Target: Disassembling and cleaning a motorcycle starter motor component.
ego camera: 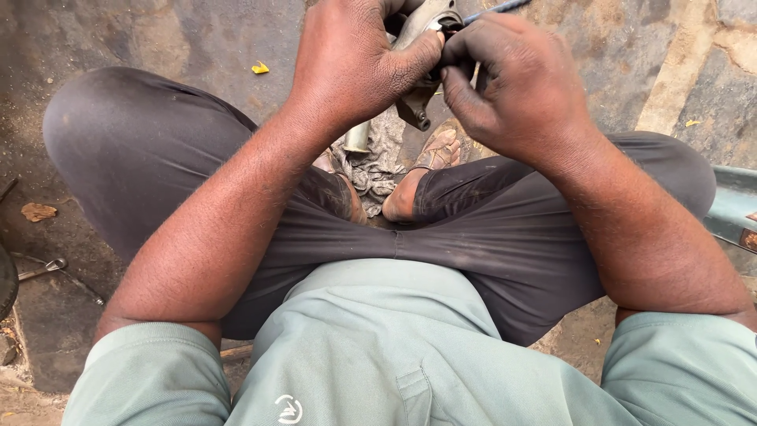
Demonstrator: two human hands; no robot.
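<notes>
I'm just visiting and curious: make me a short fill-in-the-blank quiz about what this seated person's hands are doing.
1. The left hand grips a grey ____ part.
2. The right hand pinches a thin tool with a ____ shaft.
3. A crumpled ____ lies by the sandalled feet.
4. On the ground at far left lies a ____.

Missing words: metal; blue; rag; spanner

No packages, signs or screens are showing here; only a small white round emblem (289, 409) is sitting low on the pale green shirt (378, 355).
</notes>
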